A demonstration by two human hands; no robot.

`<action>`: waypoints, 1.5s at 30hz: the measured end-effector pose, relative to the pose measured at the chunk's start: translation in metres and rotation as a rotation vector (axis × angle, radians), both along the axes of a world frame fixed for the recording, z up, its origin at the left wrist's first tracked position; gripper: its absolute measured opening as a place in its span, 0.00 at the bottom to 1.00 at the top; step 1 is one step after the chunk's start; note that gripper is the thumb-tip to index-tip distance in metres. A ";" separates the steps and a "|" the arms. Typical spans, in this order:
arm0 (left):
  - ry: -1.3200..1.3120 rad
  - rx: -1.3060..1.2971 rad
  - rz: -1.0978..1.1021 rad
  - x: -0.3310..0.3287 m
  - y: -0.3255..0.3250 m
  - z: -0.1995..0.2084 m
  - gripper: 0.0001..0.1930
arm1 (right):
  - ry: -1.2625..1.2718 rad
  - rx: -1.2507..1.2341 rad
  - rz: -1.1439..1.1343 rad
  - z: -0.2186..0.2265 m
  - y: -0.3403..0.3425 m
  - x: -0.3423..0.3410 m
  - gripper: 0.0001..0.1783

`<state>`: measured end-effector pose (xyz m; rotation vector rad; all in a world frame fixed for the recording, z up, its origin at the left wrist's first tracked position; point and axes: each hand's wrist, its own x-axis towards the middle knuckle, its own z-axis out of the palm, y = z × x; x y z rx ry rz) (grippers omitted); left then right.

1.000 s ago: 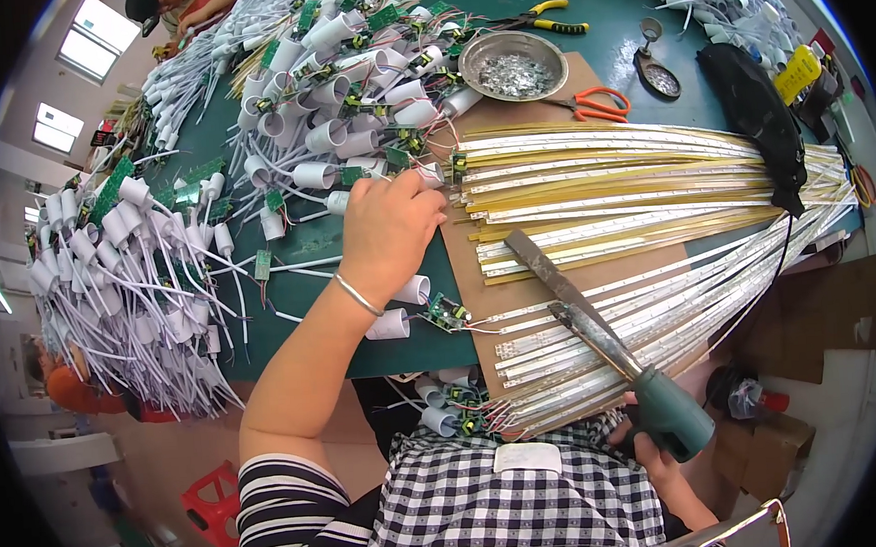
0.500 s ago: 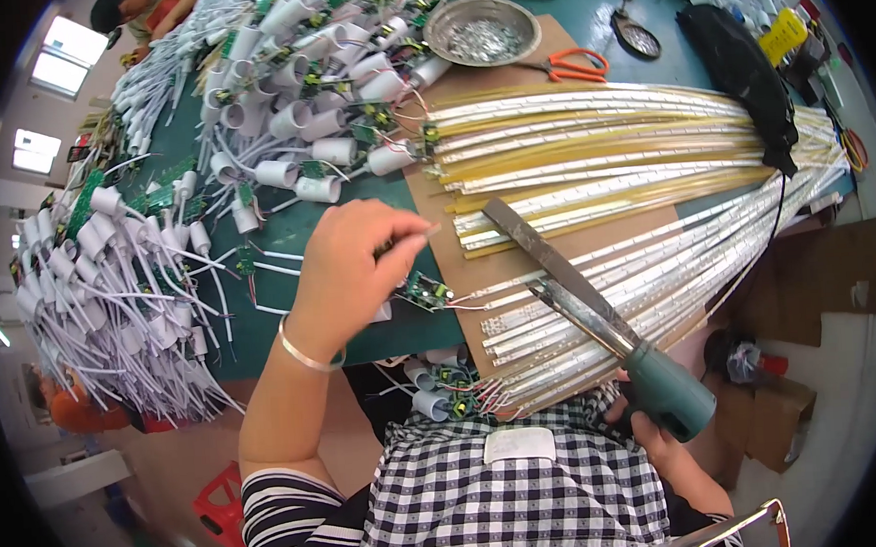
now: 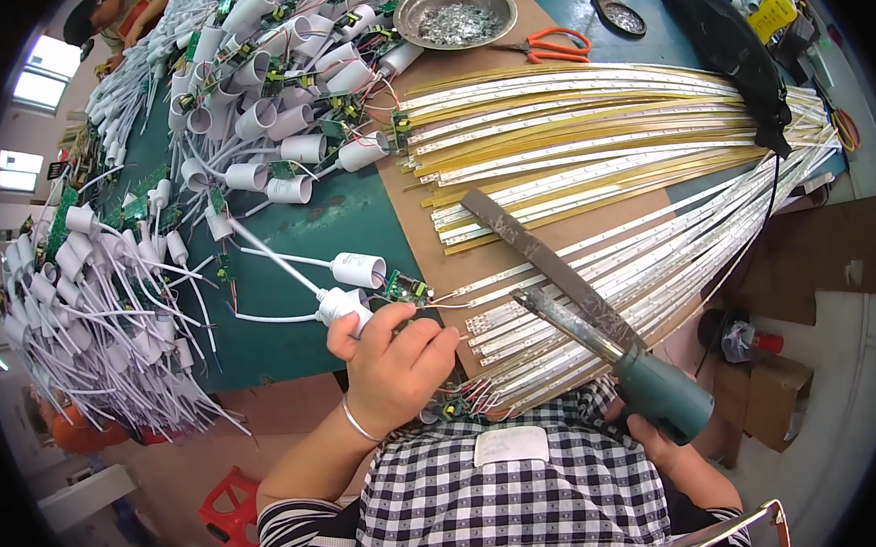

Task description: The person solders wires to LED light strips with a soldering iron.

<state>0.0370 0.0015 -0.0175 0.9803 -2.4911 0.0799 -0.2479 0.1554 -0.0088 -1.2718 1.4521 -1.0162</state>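
Note:
My left hand (image 3: 395, 367) has its fingers closed around a white plastic cap (image 3: 343, 306) with a white cable running from its far end. Just beyond it lies a white sleeve (image 3: 359, 270), beside a small green circuit board (image 3: 404, 289). Thin wires join that board to an LED strip (image 3: 503, 288). My right hand (image 3: 660, 440) is low on the right, partly hidden behind the green handle (image 3: 667, 395) of a tool with a metal barrel (image 3: 564, 321). Whether its fingers grip the handle is hidden. A flat dark metal bar (image 3: 541, 258) slants beside the barrel.
White sleeves with boards and cables (image 3: 291, 118) crowd the far left, with another bundle (image 3: 84, 322) nearer. LED strips (image 3: 569, 118) lie on brown cardboard (image 3: 427, 249). Farther back are a metal bowl (image 3: 400, 23), orange-handled scissors (image 3: 560, 44) and a black cloth (image 3: 718, 41). A red stool (image 3: 231, 512) stands below.
My left hand has come down toward me from above the table and now grips the white cap. My right hand stays by the green handle. The whole view has shifted slightly.

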 end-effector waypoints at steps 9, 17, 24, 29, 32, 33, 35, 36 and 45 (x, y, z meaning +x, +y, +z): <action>0.011 0.002 -0.012 -0.002 -0.006 -0.001 0.09 | -0.058 0.128 0.019 0.013 -0.007 0.006 0.14; 0.047 0.079 0.005 -0.005 -0.006 0.001 0.07 | 0.082 0.129 0.044 0.009 -0.004 0.004 0.13; 0.033 0.183 -0.077 -0.009 -0.003 0.007 0.10 | -0.077 0.125 -0.083 0.009 -0.005 0.010 0.15; 0.048 0.149 -0.080 -0.005 -0.006 0.007 0.08 | -0.060 0.110 -0.056 0.005 -0.003 0.007 0.15; 0.058 0.071 -0.058 -0.004 -0.009 0.005 0.08 | -0.064 0.154 -0.054 0.009 -0.004 0.008 0.15; 0.067 0.041 -0.063 -0.003 -0.010 0.003 0.08 | -0.082 0.175 -0.064 0.011 -0.005 0.009 0.14; 0.063 0.047 -0.056 -0.002 -0.009 0.002 0.07 | -0.035 0.177 -0.018 0.007 -0.001 0.004 0.13; 0.056 0.052 -0.048 -0.001 -0.009 0.002 0.07 | 0.009 0.178 0.028 0.005 0.001 0.002 0.13; 0.079 0.098 -0.037 -0.005 -0.011 0.003 0.09 | 0.057 0.094 0.104 0.017 -0.019 0.010 0.14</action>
